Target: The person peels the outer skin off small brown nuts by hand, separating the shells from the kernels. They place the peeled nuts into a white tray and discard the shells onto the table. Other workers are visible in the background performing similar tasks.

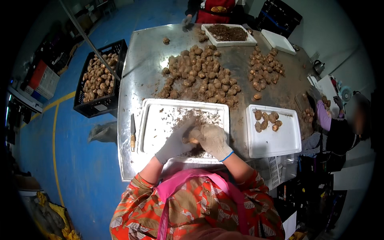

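Observation:
Over a white foam tray [159, 141] littered with brown scraps, my gloved left hand [177, 141] grips a taro corm [193, 136]. My right hand [214, 139], in a knitted glove with a blue cuff edge, meets it from the other side with bent fingers on the corm. Whether a small tool sits in the right hand is hidden. A knife [133, 132] with a wooden handle lies left of the tray on the metal table [141, 60]. Beyond the tray spreads a large heap of brown, hairy corms [204, 69].
To the right, a second foam tray [273, 144] holds several corms, with a smaller heap [265, 69] behind. A black crate [99, 75] of corms stands left. Co-workers [333, 120] are at the right and far edges. A debris-filled tray [228, 33] sits at the back.

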Demonstrator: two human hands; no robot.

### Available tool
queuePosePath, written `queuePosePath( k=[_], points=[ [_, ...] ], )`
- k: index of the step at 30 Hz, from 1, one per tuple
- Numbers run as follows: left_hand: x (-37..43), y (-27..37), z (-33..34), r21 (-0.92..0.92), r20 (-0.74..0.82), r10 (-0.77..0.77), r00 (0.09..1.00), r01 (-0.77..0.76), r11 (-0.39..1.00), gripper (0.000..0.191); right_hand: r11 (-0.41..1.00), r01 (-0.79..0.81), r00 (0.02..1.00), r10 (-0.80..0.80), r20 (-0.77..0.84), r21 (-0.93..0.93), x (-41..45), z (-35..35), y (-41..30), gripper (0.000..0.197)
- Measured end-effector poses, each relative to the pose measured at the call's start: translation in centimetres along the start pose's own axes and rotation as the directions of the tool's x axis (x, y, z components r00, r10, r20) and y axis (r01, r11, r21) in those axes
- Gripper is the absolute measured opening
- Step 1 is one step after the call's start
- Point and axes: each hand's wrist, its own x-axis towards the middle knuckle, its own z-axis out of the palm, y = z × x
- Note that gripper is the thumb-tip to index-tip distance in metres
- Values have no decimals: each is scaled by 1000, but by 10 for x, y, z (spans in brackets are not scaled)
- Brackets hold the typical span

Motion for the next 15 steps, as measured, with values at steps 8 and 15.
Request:
queuePosePath(
  k=[8,15],
  points=[
    [0,-13,-4,7,-37,24,999,-24,1000,87,902,-363,932,354,81,232,1,-21,1,50],
    [2,-11,4,41,-41,9,999,-7,999,84,973,-159,987,153,49,168,-5,14,5,58]
  ],
)
